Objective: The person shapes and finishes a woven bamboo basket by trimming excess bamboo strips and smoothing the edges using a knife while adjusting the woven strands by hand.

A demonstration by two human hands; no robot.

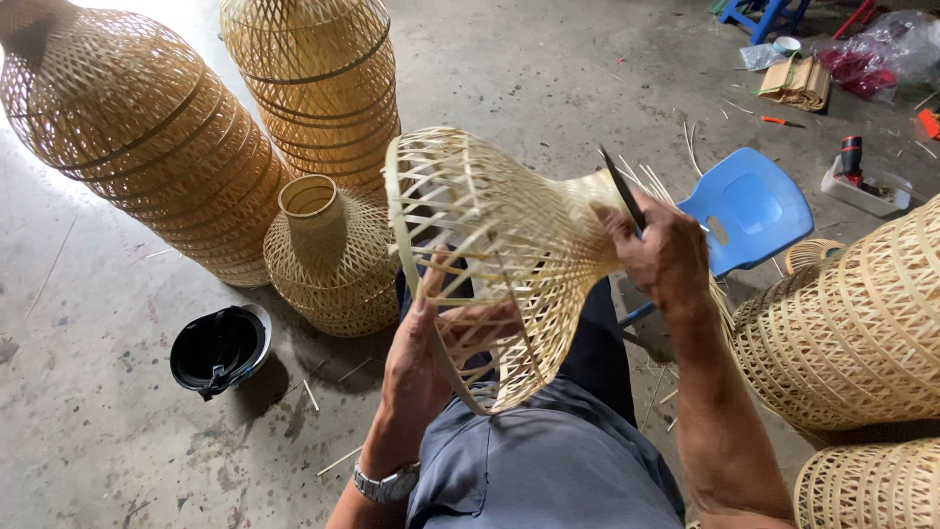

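Woven bamboo shade (499, 245) lies across the person's lap. Right hand (658, 257) is closed around a dark knife (623, 191) at the neck; left hand (423, 362) clasps the open rim. Body looks fully woven; loose strip ends (658, 186) at the neck remain untrimmed. Beyond: blue stool (749, 211), finished shades (328, 255), black helmet (217, 348).

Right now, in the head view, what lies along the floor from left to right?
Tall woven bamboo stack → black helmet → small bamboo shade with open neck → woven shade in the hands → blue plastic stool → large woven basket at right.
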